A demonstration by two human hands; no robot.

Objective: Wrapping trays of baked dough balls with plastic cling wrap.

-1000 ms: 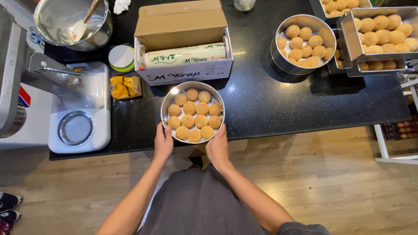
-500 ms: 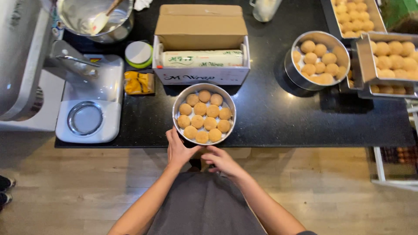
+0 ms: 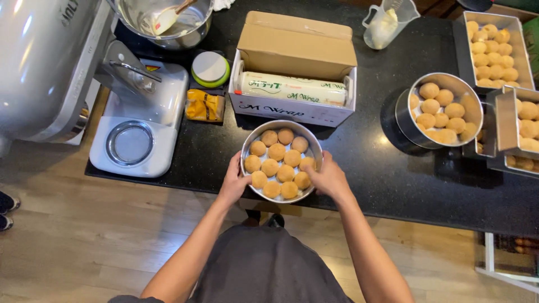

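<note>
surface: black glossy stone surface [image 3: 359,185], front edge runs across the view just under the hands, dropping slightly to the right
floor: light wood planks [image 3: 84,247] below the front edge; dark shoe at the far left edge
round pan [image 3: 254,139]: metal, full of golden dough balls [image 3: 277,152], sits near the front edge, centre of view
left hand [image 3: 234,183]: fingers curled on the pan's left rim, gripping it
right hand [image 3: 327,177]: fingers wrapped on the pan's right rim, gripping it
behind pan: open cardboard box [image 3: 297,45] with a roll of wrap [image 3: 292,90] inside, just beyond the pan's far rim, narrow gap
left side: white stand mixer [image 3: 62,78], its base at the surface's left corner; steel mixing bowl [image 3: 168,22] with spatula at the back; green-rimmed lid [image 3: 210,68] and small yellow packet [image 3: 205,105] between mixer and box
right side: second round pan [image 3: 470,101] of dough balls, well apart from the held one; rectangular tins [image 3: 499,106] with more balls crowd the far right; clear jug [image 3: 387,22] at the back
open room: bare black stretch between the two round pans and along the front edge to the right; left of the held pan a smaller free strip up to the mixer base
tight spots: back, box close; far right, tins packed edge to edge
</note>
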